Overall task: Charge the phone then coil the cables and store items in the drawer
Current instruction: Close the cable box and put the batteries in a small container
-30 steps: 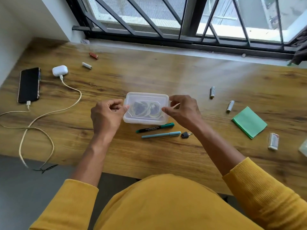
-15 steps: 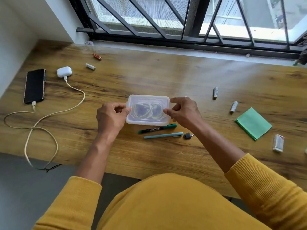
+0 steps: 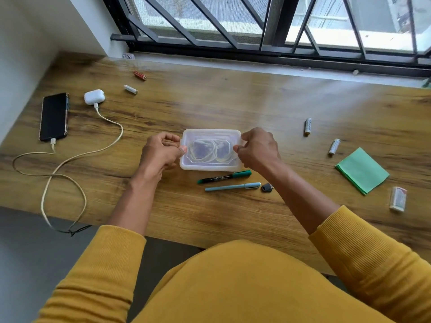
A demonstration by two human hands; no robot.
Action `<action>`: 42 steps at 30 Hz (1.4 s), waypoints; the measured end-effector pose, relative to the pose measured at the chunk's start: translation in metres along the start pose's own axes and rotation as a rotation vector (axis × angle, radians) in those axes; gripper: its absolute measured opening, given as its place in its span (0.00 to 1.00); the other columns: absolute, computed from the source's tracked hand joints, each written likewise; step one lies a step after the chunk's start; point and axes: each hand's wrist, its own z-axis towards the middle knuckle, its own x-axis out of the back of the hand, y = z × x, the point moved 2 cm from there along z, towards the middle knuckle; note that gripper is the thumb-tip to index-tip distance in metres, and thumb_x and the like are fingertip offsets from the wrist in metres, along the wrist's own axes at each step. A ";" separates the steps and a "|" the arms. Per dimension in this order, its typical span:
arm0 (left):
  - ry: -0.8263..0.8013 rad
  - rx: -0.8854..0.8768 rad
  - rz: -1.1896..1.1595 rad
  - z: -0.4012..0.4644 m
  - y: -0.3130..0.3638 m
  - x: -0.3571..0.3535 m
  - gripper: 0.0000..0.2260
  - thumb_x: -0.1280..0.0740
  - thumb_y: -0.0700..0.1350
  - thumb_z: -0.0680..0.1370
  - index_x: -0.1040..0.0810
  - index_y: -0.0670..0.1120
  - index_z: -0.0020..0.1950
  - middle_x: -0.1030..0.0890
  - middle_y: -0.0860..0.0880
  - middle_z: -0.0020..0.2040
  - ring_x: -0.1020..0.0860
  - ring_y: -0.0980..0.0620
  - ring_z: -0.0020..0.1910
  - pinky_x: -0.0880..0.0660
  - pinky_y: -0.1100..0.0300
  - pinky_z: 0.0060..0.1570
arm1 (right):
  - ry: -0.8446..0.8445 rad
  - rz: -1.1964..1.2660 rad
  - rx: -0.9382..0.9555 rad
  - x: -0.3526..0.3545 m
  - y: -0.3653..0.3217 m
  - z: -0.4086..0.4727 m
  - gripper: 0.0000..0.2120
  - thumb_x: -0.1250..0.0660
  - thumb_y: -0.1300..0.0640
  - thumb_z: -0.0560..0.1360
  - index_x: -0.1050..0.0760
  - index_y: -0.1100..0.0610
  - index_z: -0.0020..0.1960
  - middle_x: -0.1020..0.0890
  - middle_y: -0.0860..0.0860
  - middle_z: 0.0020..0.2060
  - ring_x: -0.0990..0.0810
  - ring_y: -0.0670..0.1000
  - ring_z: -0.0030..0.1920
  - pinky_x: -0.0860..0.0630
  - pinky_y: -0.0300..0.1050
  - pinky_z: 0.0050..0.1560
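Observation:
A clear plastic box [image 3: 210, 135] with its lid on sits mid-desk, a coiled white cable [image 3: 205, 151] visible inside. My left hand [image 3: 159, 155] grips the box's left end, thumb on the lid's edge. My right hand [image 3: 257, 149] grips its right end the same way. At the far left a black phone [image 3: 54, 116] lies flat with a white cable [image 3: 77, 157] plugged into its near end. A white earbuds case [image 3: 94, 96] beside it has a second cable plugged in. Both cables run off the desk's front edge.
A green marker [image 3: 225, 177], a light blue pen [image 3: 233, 187] and a small black key [image 3: 266, 187] lie just in front of the box. Batteries [image 3: 307, 127] [image 3: 334, 146] [image 3: 130, 89] [image 3: 140, 75], a green paper pad [image 3: 362, 170] and a small white eraser-like block [image 3: 398, 198] are scattered around.
Both hands stay on the box ends; thumbs have shifted slightly along the lid's edges. The view has moved a little; the box stays in place.

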 end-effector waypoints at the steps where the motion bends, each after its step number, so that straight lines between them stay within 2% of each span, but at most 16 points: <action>1: -0.023 0.013 -0.018 0.001 0.000 0.000 0.13 0.22 0.40 0.77 0.18 0.49 0.59 0.16 0.48 0.53 0.15 0.47 0.55 0.15 0.43 0.53 | -0.015 0.023 -0.016 0.002 0.001 0.001 0.24 0.23 0.51 0.77 0.21 0.55 0.70 0.15 0.56 0.60 0.14 0.59 0.53 0.16 0.58 0.58; 3: -0.093 0.048 -0.068 0.003 0.000 0.002 0.19 0.24 0.39 0.78 0.20 0.50 0.68 0.16 0.49 0.57 0.16 0.47 0.57 0.16 0.44 0.56 | -0.057 0.027 -0.010 0.005 0.003 0.005 0.20 0.22 0.50 0.75 0.18 0.53 0.65 0.14 0.54 0.56 0.14 0.58 0.52 0.16 0.60 0.56; 5: -0.176 0.086 -0.124 0.003 0.002 0.003 0.21 0.25 0.38 0.80 0.22 0.49 0.72 0.15 0.48 0.59 0.15 0.47 0.57 0.17 0.43 0.59 | -0.111 0.052 -0.005 0.008 0.003 0.009 0.15 0.22 0.51 0.75 0.15 0.56 0.59 0.13 0.55 0.52 0.14 0.57 0.51 0.16 0.61 0.55; 7: -0.236 0.107 -0.152 0.004 0.003 0.003 0.20 0.27 0.36 0.81 0.22 0.47 0.72 0.14 0.47 0.58 0.15 0.47 0.56 0.16 0.46 0.55 | -0.173 0.102 -0.023 0.010 0.004 0.014 0.12 0.22 0.54 0.75 0.15 0.58 0.56 0.13 0.57 0.50 0.15 0.55 0.48 0.15 0.56 0.52; 9: -0.272 0.115 -0.167 0.003 0.005 0.002 0.18 0.28 0.34 0.81 0.21 0.44 0.70 0.14 0.45 0.57 0.14 0.48 0.53 0.17 0.52 0.46 | -0.243 0.155 -0.035 0.012 0.004 0.016 0.10 0.22 0.57 0.75 0.15 0.58 0.55 0.13 0.58 0.49 0.18 0.53 0.44 0.20 0.50 0.42; 11: -0.297 0.124 -0.168 0.004 0.005 0.002 0.17 0.29 0.34 0.81 0.20 0.43 0.70 0.14 0.43 0.56 0.14 0.49 0.50 0.18 0.55 0.41 | -0.305 0.178 -0.039 0.016 0.005 0.017 0.09 0.22 0.57 0.76 0.16 0.58 0.55 0.14 0.57 0.46 0.20 0.52 0.43 0.25 0.46 0.37; 14: -0.310 0.136 -0.156 0.005 0.004 0.002 0.15 0.29 0.35 0.82 0.20 0.44 0.69 0.13 0.43 0.55 0.14 0.50 0.47 0.18 0.57 0.37 | -0.357 0.178 -0.056 0.019 0.005 0.019 0.11 0.23 0.56 0.77 0.16 0.60 0.57 0.16 0.56 0.44 0.21 0.51 0.43 0.27 0.42 0.36; 18: -0.300 0.153 -0.134 0.007 0.001 0.004 0.13 0.28 0.37 0.81 0.19 0.40 0.66 0.13 0.41 0.53 0.13 0.50 0.44 0.18 0.61 0.32 | -0.341 0.209 -0.078 0.017 0.008 0.019 0.15 0.22 0.56 0.76 0.17 0.66 0.56 0.18 0.57 0.42 0.22 0.53 0.42 0.27 0.44 0.36; 20: -0.274 0.149 -0.133 0.008 -0.002 0.006 0.13 0.26 0.38 0.80 0.18 0.38 0.64 0.13 0.39 0.54 0.14 0.49 0.46 0.18 0.61 0.33 | -0.324 0.232 -0.062 0.014 0.013 0.017 0.17 0.22 0.54 0.76 0.17 0.69 0.54 0.20 0.57 0.39 0.25 0.53 0.39 0.29 0.44 0.35; 23: -0.197 0.097 -0.111 0.009 -0.008 0.005 0.13 0.23 0.39 0.78 0.17 0.37 0.61 0.14 0.39 0.55 0.14 0.47 0.48 0.17 0.59 0.34 | -0.314 0.230 -0.063 0.013 0.017 0.015 0.15 0.23 0.52 0.77 0.15 0.65 0.52 0.18 0.57 0.40 0.24 0.53 0.40 0.27 0.47 0.36; 26: -0.067 0.001 -0.029 0.004 -0.010 0.003 0.08 0.22 0.41 0.77 0.14 0.42 0.54 0.12 0.43 0.51 0.13 0.48 0.46 0.15 0.52 0.43 | -0.321 0.228 -0.051 0.013 0.014 0.013 0.13 0.23 0.52 0.78 0.15 0.61 0.53 0.16 0.57 0.43 0.22 0.53 0.40 0.27 0.46 0.35; 28: 0.026 -0.101 0.088 -0.003 -0.009 0.002 0.05 0.21 0.44 0.77 0.13 0.47 0.51 0.12 0.48 0.47 0.13 0.49 0.46 0.15 0.52 0.46 | -0.323 0.234 -0.040 0.015 0.013 0.012 0.12 0.23 0.52 0.78 0.17 0.59 0.55 0.15 0.56 0.45 0.20 0.51 0.40 0.26 0.43 0.33; 33: 0.211 -0.305 0.299 -0.027 -0.001 -0.001 0.05 0.22 0.47 0.77 0.12 0.46 0.49 0.18 0.56 0.36 0.20 0.57 0.36 0.29 0.65 0.36 | -0.343 0.239 -0.022 0.016 0.012 0.011 0.13 0.24 0.52 0.79 0.19 0.56 0.60 0.13 0.55 0.50 0.15 0.51 0.44 0.25 0.43 0.34; 37: 0.268 -0.414 0.427 -0.031 0.004 -0.005 0.09 0.22 0.45 0.78 0.13 0.43 0.40 0.15 0.50 0.35 0.17 0.47 0.37 0.28 0.60 0.36 | -0.327 0.276 -0.013 0.012 0.013 0.011 0.13 0.25 0.54 0.79 0.20 0.57 0.62 0.13 0.56 0.51 0.14 0.51 0.43 0.24 0.43 0.34; 40: 0.274 -0.432 0.433 -0.033 0.003 -0.004 0.09 0.22 0.45 0.78 0.14 0.42 0.39 0.14 0.49 0.36 0.16 0.45 0.37 0.22 0.55 0.39 | -0.330 0.277 -0.007 0.012 0.012 0.011 0.14 0.25 0.55 0.80 0.20 0.58 0.62 0.13 0.57 0.52 0.14 0.52 0.43 0.25 0.43 0.33; 42: 0.273 -0.416 0.415 -0.034 0.004 -0.004 0.09 0.22 0.45 0.78 0.14 0.42 0.40 0.15 0.49 0.36 0.17 0.46 0.38 0.25 0.59 0.37 | -0.322 0.284 -0.011 0.012 0.012 0.012 0.15 0.25 0.55 0.79 0.20 0.58 0.63 0.15 0.56 0.52 0.16 0.52 0.43 0.27 0.41 0.31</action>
